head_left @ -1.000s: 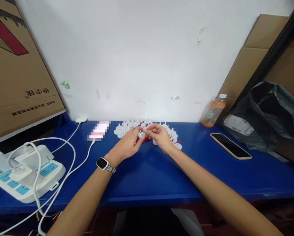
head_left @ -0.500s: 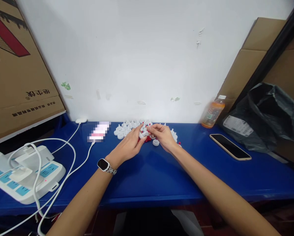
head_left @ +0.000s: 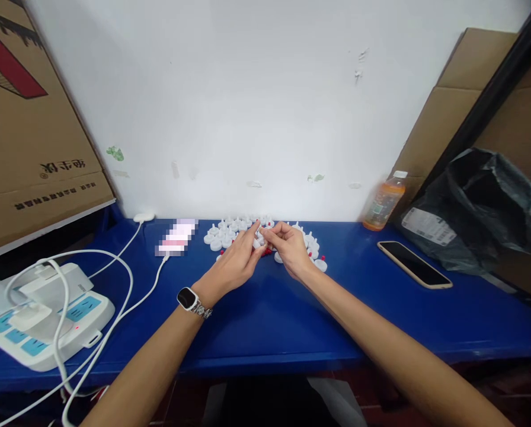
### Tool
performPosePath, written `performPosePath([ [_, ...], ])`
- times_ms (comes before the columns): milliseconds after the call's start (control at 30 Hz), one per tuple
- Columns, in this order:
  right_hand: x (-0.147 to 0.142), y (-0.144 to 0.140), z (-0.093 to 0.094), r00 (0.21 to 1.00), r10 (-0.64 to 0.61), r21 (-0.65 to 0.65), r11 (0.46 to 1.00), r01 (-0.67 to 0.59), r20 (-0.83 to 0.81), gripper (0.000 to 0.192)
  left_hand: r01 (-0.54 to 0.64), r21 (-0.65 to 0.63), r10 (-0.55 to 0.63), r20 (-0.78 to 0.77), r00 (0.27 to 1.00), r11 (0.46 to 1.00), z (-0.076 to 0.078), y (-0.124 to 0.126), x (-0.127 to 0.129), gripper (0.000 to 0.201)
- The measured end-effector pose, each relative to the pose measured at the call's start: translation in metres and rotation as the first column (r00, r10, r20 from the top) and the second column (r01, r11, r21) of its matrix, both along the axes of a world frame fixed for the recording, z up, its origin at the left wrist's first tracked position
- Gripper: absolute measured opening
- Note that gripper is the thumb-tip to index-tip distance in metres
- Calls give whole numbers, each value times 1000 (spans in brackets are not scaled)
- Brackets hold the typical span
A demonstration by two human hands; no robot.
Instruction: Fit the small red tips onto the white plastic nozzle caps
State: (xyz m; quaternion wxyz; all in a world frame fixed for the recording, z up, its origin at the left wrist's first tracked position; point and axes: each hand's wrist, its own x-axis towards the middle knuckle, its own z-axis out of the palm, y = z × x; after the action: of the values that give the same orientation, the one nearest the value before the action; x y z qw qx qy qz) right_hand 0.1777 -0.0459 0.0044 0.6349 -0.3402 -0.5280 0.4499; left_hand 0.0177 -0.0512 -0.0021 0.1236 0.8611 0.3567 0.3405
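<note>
My left hand (head_left: 233, 264) and my right hand (head_left: 290, 249) meet fingertip to fingertip over a heap of small white plastic caps (head_left: 230, 230) and tiny red pieces (head_left: 268, 252) on the blue table (head_left: 265, 314). Together they pinch one small white cap (head_left: 259, 240) between thumbs and forefingers. A watch sits on my left wrist (head_left: 189, 298). More white caps (head_left: 315, 260) lie to the right of my right hand. What the palms cover of the heap is hidden.
A white power strip (head_left: 43, 320) with plugs and white cables lies at the left. A phone (head_left: 414, 264) lies face up at the right, beside an orange drink bottle (head_left: 383, 201) and a black plastic bag (head_left: 483, 207). Cardboard boxes (head_left: 29, 130) lean on both sides.
My hands stay over the heap, with the fingertips shifting slightly as they work the small white cap. The view has drifted a little to the right.
</note>
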Motion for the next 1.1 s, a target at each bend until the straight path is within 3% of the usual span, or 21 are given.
performPosePath([
  [233, 9, 1, 11, 993, 13, 57, 998, -19, 116, 40, 11, 6, -11, 18, 1000, 1000, -1, 6, -3, 66],
  [333, 33, 15, 20, 961, -198, 196, 967, 160, 192, 33, -53, 34, 52, 33, 998, 998, 0, 13, -11, 75],
  [400, 54, 27, 24, 895, -353, 272, 921, 280, 275, 25, -68, 62, 68, 9, 998, 996, 1, 16, -13, 65],
  [467, 71, 37, 24, 788, -402, 280, 912, 300, 465, 17, -53, 78, 56, -35, 998, 996, 2, 16, -12, 49],
  [600, 85, 45, 20, 570, -252, 203, 968, 150, 782, 6, -18, 84, 26, -91, 996, 996, 2, 11, -2, 35],
  [800, 81, 48, 20, 368, -122, 122, 992, 22, 922, 9, -19, 97, 31, -120, 992, 995, 1, 11, 1, 30],
  [867, 80, 49, 19, 347, -81, 82, 997, 10, 934, 10, -24, 101, 37, -128, 991, 995, 2, 11, 1, 29],
  [1100, 78, 47, 17, 383, -10, 12, 1000, -2, 924, 7, -20, 109, 36, -148, 988, 994, 6, 15, 7, 28],
])
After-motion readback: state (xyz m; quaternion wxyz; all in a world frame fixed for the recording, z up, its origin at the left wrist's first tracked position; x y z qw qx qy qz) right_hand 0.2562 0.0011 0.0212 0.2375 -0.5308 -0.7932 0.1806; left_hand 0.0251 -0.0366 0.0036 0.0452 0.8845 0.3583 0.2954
